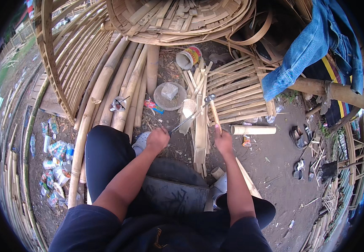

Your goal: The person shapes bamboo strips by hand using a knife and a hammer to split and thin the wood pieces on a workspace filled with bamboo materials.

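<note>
My left hand (pixel 157 140) is closed around the dark handle of a long thin knife (pixel 187 120), its blade slanting up to the right across pale bamboo. In my right hand (pixel 223 142) is a hammer (pixel 214 111) with a light wooden handle. The metal hammer head meets or overlaps the far end of the blade; I cannot tell if they touch. Beneath them lies a bundle of split bamboo strips (pixel 200 140), pointing away from me. A short cut bamboo piece (pixel 188 110) stands or leans left of the blade.
A grey block (pixel 167 91) rests on a round slab ahead. Behind it are a tub (pixel 186 58) and a large woven basket (pixel 182 40). Bamboo poles (pixel 119 84) lie left, a slatted bamboo panel (pixel 236 90) right. Plastic bottles (pixel 60 153) litter the left; sandals (pixel 298 136) lie right.
</note>
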`<state>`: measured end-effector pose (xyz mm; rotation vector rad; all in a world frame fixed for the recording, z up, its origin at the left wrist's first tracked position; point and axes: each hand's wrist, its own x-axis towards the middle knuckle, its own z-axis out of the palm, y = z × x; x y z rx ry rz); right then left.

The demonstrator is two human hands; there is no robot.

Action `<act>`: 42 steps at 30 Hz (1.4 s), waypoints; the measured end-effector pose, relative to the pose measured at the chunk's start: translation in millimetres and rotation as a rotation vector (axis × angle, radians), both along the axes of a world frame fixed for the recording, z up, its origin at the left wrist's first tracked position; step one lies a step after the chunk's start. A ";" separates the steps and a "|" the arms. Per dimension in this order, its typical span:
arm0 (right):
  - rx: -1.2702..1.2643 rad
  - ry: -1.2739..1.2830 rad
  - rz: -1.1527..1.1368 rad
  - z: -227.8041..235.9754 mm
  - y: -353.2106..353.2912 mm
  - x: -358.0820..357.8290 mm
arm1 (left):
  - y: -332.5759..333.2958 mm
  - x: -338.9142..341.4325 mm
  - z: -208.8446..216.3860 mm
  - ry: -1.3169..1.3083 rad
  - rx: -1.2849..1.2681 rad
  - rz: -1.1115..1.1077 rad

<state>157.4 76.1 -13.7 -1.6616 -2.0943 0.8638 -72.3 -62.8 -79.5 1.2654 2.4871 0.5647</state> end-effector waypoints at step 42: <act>0.558 1.036 0.268 136.9 28.1 -34.8 | 24.9 -7.5 -29.5 -0.155 0.016 0.120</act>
